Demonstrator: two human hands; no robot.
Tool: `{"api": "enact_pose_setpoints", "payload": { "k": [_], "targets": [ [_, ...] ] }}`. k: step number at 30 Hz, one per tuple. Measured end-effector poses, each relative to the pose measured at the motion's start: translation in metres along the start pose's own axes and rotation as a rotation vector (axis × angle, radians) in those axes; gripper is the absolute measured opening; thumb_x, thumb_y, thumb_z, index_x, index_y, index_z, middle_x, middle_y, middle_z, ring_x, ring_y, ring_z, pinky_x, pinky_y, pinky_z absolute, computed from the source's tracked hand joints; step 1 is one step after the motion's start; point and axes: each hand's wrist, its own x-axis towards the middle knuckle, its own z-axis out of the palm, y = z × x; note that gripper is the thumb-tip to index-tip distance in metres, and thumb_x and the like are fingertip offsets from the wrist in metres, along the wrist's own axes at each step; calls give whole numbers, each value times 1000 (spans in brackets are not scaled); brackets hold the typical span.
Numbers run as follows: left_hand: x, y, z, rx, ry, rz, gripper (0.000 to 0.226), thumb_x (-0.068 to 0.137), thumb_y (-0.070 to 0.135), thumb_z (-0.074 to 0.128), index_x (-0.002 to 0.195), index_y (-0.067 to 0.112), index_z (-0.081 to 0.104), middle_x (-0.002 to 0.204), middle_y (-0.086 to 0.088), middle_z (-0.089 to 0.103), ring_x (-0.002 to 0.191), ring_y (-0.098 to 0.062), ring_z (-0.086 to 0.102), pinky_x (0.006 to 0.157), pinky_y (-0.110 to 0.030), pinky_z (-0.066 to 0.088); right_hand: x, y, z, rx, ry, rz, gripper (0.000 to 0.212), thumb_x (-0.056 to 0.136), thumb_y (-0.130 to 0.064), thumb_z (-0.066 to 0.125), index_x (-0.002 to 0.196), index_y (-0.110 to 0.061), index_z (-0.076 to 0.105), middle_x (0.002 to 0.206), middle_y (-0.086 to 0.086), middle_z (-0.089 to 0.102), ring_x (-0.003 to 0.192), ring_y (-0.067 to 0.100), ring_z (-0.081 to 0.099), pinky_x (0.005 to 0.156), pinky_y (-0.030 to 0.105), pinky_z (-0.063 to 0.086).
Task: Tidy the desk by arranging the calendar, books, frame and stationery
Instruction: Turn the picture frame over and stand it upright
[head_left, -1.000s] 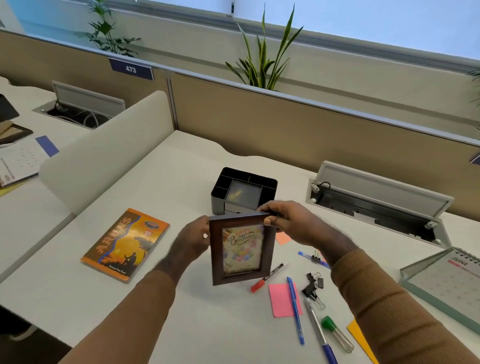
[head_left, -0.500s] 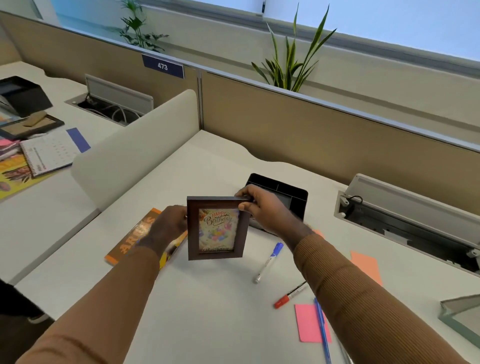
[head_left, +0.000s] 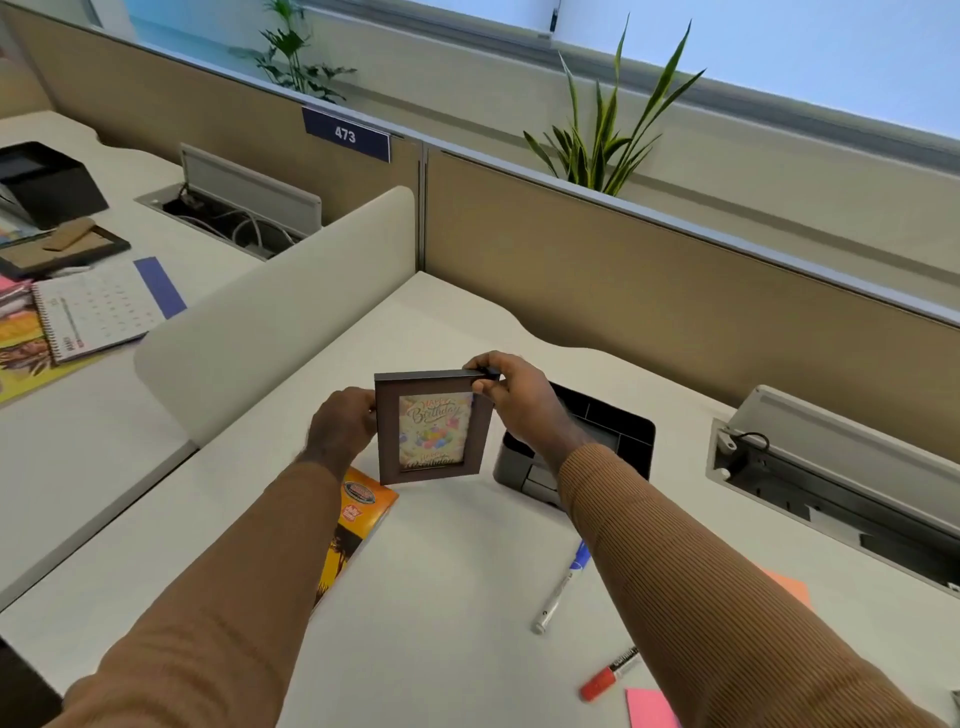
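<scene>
While both hands are up over the middle of the white desk (head_left: 447, 597), they've got the dark brown wooden picture frame (head_left: 434, 427) between them, upright and facing the camera, with a colourful "Happy Birthday" card behind the glass. The left hand (head_left: 340, 432) grasps the frame's left edge, and the right hand (head_left: 511, 397) pinches the top right corner with its fingers curled over the top. Can't really tell if the bottom edge is touching the desk or hanging just above it.

Just right of the frame, partly behind the right arm, sits a black plastic desk organiser (head_left: 608, 441) with open compartments. An orange paperback book (head_left: 358, 525) lies flat below the frame, mostly hidden under the left sleeve. Nearer on the right there's a white pen with a blue cap (head_left: 561, 587), then a red-capped marker (head_left: 609, 674) and a pink sticky note (head_left: 649, 707) at the near edge, plus an orange sticky note (head_left: 789, 587) farther right. A beige curved divider panel (head_left: 270, 306) runs along the left side of the desk.
</scene>
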Motion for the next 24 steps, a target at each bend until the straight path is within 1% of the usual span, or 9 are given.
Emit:
{"api": "enact_pose_setpoints", "payload": {
  "k": [1, 3, 7, 10, 12, 17, 20, 22, 24],
  "targets": [
    [5, -2, 3, -2, 8, -2, 9, 79, 7, 63, 79, 7, 71, 84, -16, 72, 69, -35, 60, 59, -29, 38, 5, 2, 2, -5, -2, -3, 21, 93, -13, 56, 104, -29, 64, 105, -5, 58, 94, 8, 52, 68, 11, 37],
    [13, -5, 8, -9, 13, -7, 8, 79, 6, 63, 79, 7, 71, 85, -17, 72, 77, -39, 64, 60, -30, 39, 13, 6, 6, -9, -3, 1, 21, 93, -12, 56, 106, -27, 65, 105, -5, 57, 95, 9, 52, 69, 11, 38],
    [27, -9, 14, 0, 26, -3, 8, 81, 9, 65, 83, 6, 72, 88, -18, 72, 80, -41, 65, 61, -30, 41, 27, 9, 12, 20, 5, 16, 22, 93, -11, 55, 101, -30, 64, 103, -8, 56, 94, 9, 53, 70, 14, 41],
    [34, -14, 19, 4, 28, 1, 9, 82, 11, 65, 82, 6, 72, 88, -18, 72, 81, -42, 65, 62, -32, 44, 35, 12, 16, 2, -14, 21, 23, 94, -11, 54, 98, -33, 62, 100, -9, 56, 89, 2, 54, 67, 13, 40],
    [38, -17, 23, 10, 20, -4, 8, 81, 10, 64, 80, 6, 71, 87, -18, 72, 81, -41, 66, 61, -31, 42, 39, 14, 18, -2, -20, 26, 22, 94, -13, 53, 102, -30, 64, 101, -9, 56, 89, 0, 54, 66, 10, 39],
    [46, -22, 28, 17, -22, -24, 8, 80, 9, 64, 76, 7, 70, 84, -17, 72, 78, -40, 66, 60, -29, 40, 48, 14, 20, 4, -6, 36, 24, 96, -13, 50, 114, -23, 64, 109, -5, 57, 99, 11, 55, 73, 14, 44],
    [48, -25, 29, -10, -40, -36, 8, 80, 7, 63, 75, 7, 69, 85, -17, 72, 78, -39, 66, 61, -30, 42, 49, 14, 21, -2, 0, 43, 30, 98, -11, 47, 122, -21, 62, 114, -5, 57, 103, 10, 53, 71, 7, 40],
    [48, -26, 30, -36, -67, -41, 10, 81, 5, 61, 74, 5, 68, 86, -19, 72, 79, -39, 66, 61, -30, 41, 49, 16, 22, -30, -3, 45, 35, 98, -8, 46, 128, -21, 59, 122, -2, 58, 105, 8, 50, 71, 3, 37],
    [48, -27, 31, -64, -92, -42, 10, 82, 3, 61, 75, 3, 68, 88, -21, 72, 76, -37, 64, 62, -28, 39, 49, 18, 21, -34, -12, 61, 39, 98, -7, 46, 134, -20, 54, 131, 2, 56, 108, 8, 49, 69, -1, 38]
  ]
}}
